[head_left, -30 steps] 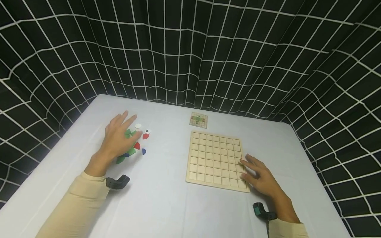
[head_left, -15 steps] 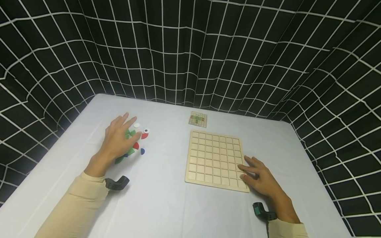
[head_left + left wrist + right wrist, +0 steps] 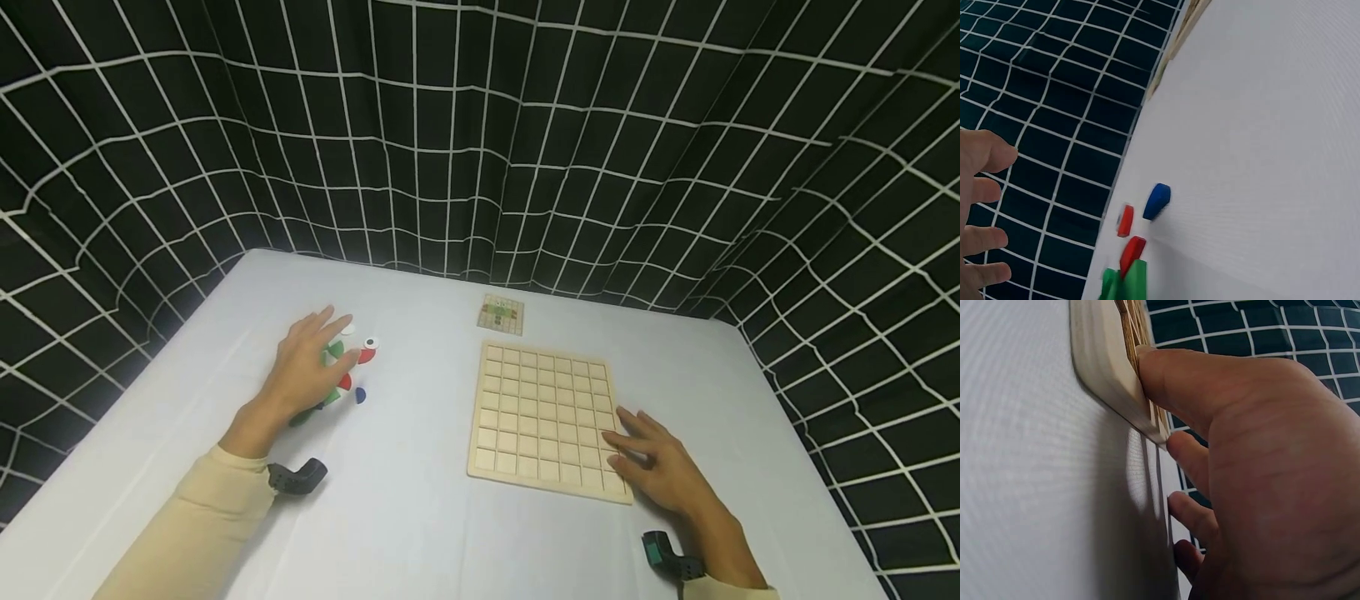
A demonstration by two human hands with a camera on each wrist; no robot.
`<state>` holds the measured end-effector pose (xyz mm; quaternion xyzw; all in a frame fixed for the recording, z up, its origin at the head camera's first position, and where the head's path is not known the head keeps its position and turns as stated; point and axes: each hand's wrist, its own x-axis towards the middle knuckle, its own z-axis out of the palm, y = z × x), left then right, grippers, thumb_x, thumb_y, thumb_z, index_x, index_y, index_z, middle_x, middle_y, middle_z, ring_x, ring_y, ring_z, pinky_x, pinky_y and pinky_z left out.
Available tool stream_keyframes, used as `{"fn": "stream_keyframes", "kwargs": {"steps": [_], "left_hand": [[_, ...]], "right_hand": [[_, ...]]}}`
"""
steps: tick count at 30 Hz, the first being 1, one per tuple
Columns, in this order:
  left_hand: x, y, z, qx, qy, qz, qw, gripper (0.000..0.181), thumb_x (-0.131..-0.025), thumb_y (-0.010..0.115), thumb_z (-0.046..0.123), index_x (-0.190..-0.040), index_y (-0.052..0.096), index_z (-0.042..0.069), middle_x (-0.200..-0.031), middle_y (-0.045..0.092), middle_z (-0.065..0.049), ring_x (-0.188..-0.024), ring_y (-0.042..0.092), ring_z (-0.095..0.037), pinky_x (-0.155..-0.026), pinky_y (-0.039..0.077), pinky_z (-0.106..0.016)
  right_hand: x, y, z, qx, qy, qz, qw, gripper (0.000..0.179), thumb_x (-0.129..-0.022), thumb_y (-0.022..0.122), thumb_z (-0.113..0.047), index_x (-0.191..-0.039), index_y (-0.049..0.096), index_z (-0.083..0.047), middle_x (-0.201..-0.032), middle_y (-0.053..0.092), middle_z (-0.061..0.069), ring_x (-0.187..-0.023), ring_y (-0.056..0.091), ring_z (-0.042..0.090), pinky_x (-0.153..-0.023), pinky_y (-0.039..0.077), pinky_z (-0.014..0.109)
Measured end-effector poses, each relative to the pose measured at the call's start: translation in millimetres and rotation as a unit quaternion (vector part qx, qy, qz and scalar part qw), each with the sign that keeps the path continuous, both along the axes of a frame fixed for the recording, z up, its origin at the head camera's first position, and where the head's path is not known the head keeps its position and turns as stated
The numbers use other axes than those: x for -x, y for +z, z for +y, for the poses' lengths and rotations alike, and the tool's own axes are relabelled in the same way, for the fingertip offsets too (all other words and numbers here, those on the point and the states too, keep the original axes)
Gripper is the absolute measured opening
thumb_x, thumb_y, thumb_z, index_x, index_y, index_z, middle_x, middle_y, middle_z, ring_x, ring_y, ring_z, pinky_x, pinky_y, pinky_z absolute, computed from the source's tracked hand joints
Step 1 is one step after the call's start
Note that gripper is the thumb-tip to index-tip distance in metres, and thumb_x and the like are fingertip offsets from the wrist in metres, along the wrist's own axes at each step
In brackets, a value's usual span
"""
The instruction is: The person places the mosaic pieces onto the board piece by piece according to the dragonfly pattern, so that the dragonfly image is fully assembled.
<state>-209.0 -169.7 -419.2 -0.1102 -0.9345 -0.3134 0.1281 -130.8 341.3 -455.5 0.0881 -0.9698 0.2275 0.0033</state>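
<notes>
A person's left hand [image 3: 309, 365] is hovering, fingers spread, over colored pieces [image 3: 345, 382] lying under and beside it, while the right hand [image 3: 657, 463], fingers apart, is resting its thumb at the gridded wooden board [image 3: 547, 418] just leftward, perhaps for steadying

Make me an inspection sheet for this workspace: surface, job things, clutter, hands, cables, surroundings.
Surface: white tabletop, faintly creased.
Job's things: pale wooden gridded board, lying flat; small square card printed with a green figure, beyond the board's far edge; loose red, green, blue and white shaped pieces, grouped left of the board, some partly hidden.
Clutter: nothing seen.
Left hand: fingers spread over the pieces; contact unclear.
Right hand: at the board's right edge, thumb tip apparently touching it.
Cables: nothing seen.
Surroundings: black curtain with white grid lines, behind and at both sides.
</notes>
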Motion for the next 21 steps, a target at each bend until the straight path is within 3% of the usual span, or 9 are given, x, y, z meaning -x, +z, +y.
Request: {"fn": "stream_keyframes", "kwargs": {"steps": [10, 15, 21], "left_hand": [[7.7, -15.5, 1.5, -0.036, -0.02, 0.002, 0.9991, 0.051, -0.086, 0.067, 0.022, -0.133, 0.055, 0.005, -0.142, 0.046, -0.022, -0.134, 0.032, -0.047, -0.104, 0.022, -0.069], [16.0, -19.8, 6.8, -0.049, -0.016, -0.002, 0.9987, 0.048, -0.086, 0.069, 0.02, -0.131, 0.057, 0.005, -0.131, 0.057, -0.02, -0.126, 0.04, -0.041, -0.105, 0.03, -0.058], [28.8, -23.6, 13.1, -0.056, 0.004, -0.031, 0.9979, 0.049, -0.085, 0.071, 0.021, -0.129, 0.058, 0.006, -0.122, 0.064, -0.018, -0.117, 0.043, -0.039, -0.099, 0.035, -0.056]], "right_hand": [[-1.3, 0.4, -1.1, 0.012, 0.011, 0.009, 0.9998, 0.038, -0.084, 0.07, -0.038, -0.117, 0.07, -0.019, -0.149, 0.043, 0.008, -0.139, 0.026, 0.044, -0.104, 0.02, 0.071], [-1.3, 1.4, 0.2, 0.011, 0.009, 0.012, 0.9998, 0.038, -0.084, 0.071, -0.039, -0.116, 0.07, -0.019, -0.148, 0.043, 0.01, -0.139, 0.026, 0.045, -0.103, 0.02, 0.071], [-2.6, -2.3, 0.0, 0.014, 0.011, 0.015, 0.9997, 0.039, -0.084, 0.069, -0.042, -0.116, 0.07, -0.019, -0.148, 0.044, 0.01, -0.138, 0.027, 0.045, -0.102, 0.02, 0.072]]}}
